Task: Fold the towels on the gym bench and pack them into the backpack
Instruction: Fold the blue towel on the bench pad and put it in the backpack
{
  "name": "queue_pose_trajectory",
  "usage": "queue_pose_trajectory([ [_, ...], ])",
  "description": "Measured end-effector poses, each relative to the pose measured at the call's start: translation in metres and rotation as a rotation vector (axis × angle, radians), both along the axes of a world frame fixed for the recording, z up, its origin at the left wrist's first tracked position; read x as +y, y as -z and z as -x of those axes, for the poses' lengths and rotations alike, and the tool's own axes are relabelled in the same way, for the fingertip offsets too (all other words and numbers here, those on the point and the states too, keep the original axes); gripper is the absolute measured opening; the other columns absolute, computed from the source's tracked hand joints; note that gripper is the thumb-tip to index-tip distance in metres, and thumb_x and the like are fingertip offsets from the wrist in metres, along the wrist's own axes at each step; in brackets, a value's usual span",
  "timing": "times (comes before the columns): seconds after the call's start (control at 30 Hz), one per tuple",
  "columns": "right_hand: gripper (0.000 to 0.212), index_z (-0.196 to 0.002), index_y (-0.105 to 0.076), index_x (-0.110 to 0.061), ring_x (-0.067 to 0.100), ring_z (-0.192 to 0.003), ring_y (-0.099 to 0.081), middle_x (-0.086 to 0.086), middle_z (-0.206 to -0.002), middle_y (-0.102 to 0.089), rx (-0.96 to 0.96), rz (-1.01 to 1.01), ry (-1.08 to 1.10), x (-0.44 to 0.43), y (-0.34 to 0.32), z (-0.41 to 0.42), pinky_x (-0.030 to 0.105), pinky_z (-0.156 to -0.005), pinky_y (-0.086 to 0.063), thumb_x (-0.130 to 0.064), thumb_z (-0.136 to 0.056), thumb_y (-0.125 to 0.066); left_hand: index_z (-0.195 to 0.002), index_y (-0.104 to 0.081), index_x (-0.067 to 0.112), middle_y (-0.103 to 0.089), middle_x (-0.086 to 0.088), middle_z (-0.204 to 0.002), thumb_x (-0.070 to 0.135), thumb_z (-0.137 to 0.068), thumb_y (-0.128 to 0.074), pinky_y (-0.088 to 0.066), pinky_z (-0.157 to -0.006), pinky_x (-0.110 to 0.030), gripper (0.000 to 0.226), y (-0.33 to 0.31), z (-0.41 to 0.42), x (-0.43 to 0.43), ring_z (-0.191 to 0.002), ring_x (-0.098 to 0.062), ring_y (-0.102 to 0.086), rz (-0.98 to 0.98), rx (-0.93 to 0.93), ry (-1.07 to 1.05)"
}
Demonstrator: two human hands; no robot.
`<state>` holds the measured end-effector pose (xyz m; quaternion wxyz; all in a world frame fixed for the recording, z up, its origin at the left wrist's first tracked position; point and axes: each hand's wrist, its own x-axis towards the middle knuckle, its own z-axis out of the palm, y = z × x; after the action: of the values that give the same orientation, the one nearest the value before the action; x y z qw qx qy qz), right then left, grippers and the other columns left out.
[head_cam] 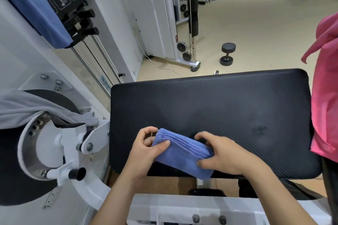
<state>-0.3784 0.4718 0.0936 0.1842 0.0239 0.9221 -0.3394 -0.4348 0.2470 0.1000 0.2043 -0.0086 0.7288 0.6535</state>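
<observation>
Soft matt blue cloth towel (182, 153), matt ribbed black vinyl bench pad (219, 100), glossy white painted metal frame (73, 140).

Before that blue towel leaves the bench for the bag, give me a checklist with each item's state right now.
1. Blue towel folded into a compact stack: ok, layered edges show along its top.
2. Left hand grips the towel's left end: ok.
3. Right hand grips the right end: ok.
4. Towel supported: ok, it lies at the near edge of the black bench pad.
5. Backpack open and within reach: cannot tell, none is identifiable in view.
6. Other towels handled: not ok, pink cloth hangs at the right, grey cloth lies draped at the left.
</observation>
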Motion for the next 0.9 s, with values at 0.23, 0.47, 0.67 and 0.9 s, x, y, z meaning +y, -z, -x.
queue_pose_trajectory([
  [0.23,0.057,-0.108,-0.064,-0.021,0.014,-0.096,-0.067,-0.004,-0.105,-0.070,-0.286,0.752,0.031,-0.030,-0.007,-0.045,0.033,-0.084,-0.051,-0.061,-0.068,-0.071,-0.089,-0.068,0.010,-0.072,-0.011,-0.092,0.039,-0.091,-0.058,-0.054,-0.074,-0.032,0.031,-0.031,-0.049,-0.001,-0.086,-0.017,-0.068,0.058,-0.090,0.100],
  [0.47,0.024,-0.107,-0.071,-0.023,0.019,-0.095,-0.071,0.002,-0.106,-0.074,-0.280,1.000,0.319,-0.080,-0.006,-0.099,0.030,-0.079,-0.052,-0.033,-0.087,-0.064,-0.091,-0.062,0.023,-0.065,0.004,-0.089,0.022,-0.100,-0.045,-0.048,-0.070,-0.024,0.019,-0.022,-0.103,-0.027,-0.082,-0.009,-0.061,0.267,-0.056,-0.061],
  [0.67,0.022,-0.115,-0.063,-0.022,0.026,-0.071,-0.062,0.012,-0.087,-0.068,-0.390,1.154,0.647,-0.123,-0.022,-0.174,0.032,-0.062,-0.044,-0.018,-0.095,-0.054,-0.113,-0.067,0.025,-0.067,0.005,-0.119,0.018,-0.081,-0.066,-0.050,-0.092,-0.023,0.032,-0.006,-0.192,-0.069,-0.118,-0.014,-0.060,-0.096,0.116,-0.054],
  [0.9,0.040,-0.121,-0.043,0.016,0.041,-0.122,-0.046,0.033,-0.122,-0.053,-0.310,0.611,1.371,-0.174,-0.053,-0.255,0.050,-0.107,-0.027,0.020,-0.093,-0.014,-0.117,-0.051,0.052,-0.048,0.019,-0.138,0.024,-0.062,-0.086,-0.046,-0.103,-0.038,0.071,0.022,-0.285,-0.118,-0.132,-0.005,-0.044,0.185,0.470,0.187],
])
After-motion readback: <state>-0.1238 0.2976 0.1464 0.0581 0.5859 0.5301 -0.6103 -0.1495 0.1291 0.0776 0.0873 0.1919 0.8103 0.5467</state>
